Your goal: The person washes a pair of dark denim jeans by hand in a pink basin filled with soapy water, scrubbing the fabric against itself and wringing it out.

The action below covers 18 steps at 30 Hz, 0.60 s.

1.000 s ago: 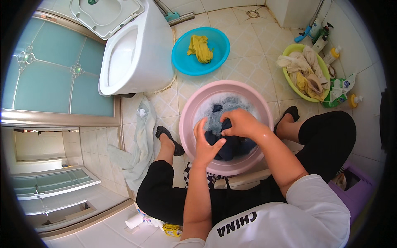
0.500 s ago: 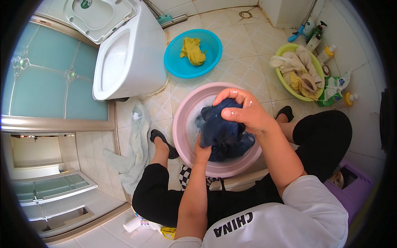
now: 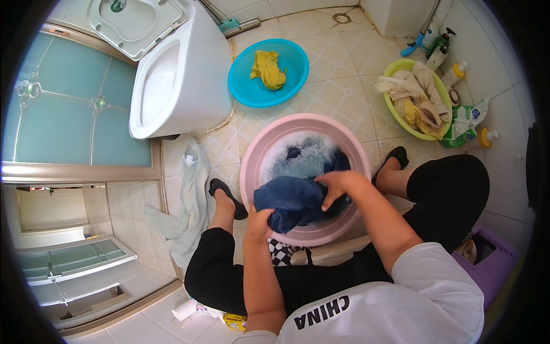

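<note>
A wet navy-blue garment (image 3: 295, 198) lies bunched in the near half of a pink basin (image 3: 247, 182), part of it in sudsy water (image 3: 299, 159). At its lower left edge, my left hand (image 3: 259, 225) is closed on the cloth, thumb on top. My right hand (image 3: 342, 184) grips the cloth on the right side, thumb and fingers curled over it. More of the dark fabric sits under the right hand, and a small piece shows through the foam. The fingertips of both hands are partly hidden in the folds.
A blue basin (image 3: 301, 63) with a yellow cloth (image 3: 268, 69) stands beyond, right of a toilet (image 3: 189, 86). At far right, a green basin (image 3: 388, 108) holds pale clothes (image 3: 424, 94) beside several bottles (image 3: 456, 73). A pale grey cloth (image 3: 193, 195) lies on the left floor.
The garment has come down from a raised bundle and spread toward the near left of the basin. My right hand has lowered; my left has moved left and nearer. Foamy water now shows.
</note>
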Available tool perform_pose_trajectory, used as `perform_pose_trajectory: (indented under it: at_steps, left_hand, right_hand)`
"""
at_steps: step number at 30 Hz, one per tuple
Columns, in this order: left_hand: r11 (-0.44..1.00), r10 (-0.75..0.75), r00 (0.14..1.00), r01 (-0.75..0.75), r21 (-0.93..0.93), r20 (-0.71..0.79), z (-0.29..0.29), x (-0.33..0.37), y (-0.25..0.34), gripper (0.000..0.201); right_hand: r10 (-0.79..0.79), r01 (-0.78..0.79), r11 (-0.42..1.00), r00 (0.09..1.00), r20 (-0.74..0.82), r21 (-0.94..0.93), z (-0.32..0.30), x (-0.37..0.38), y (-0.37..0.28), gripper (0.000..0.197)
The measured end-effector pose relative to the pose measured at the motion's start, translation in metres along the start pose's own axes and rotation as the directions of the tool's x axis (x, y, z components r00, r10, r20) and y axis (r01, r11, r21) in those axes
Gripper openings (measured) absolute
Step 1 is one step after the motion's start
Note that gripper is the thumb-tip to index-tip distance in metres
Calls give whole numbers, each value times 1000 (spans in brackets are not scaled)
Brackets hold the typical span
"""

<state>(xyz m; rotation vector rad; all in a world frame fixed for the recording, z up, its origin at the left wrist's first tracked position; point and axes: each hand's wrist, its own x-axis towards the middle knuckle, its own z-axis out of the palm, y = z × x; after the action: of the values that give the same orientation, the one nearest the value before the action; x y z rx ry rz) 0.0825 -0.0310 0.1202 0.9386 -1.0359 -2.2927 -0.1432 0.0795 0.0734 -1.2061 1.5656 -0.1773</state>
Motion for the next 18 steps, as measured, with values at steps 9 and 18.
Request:
perform_pose_trajectory:
  at_steps: [9, 18]
  left_hand:
    - [916, -160, 974, 207, -344, 160, -16, 7, 3, 41]
    - [581, -91, 924, 353, 734, -372, -90, 76, -59, 45]
  right_hand:
    - [-99, -77, 606, 980, 171, 792, 5, 9, 13, 37]
    - [365, 2, 591, 891, -269, 807, 5, 57, 44, 45]
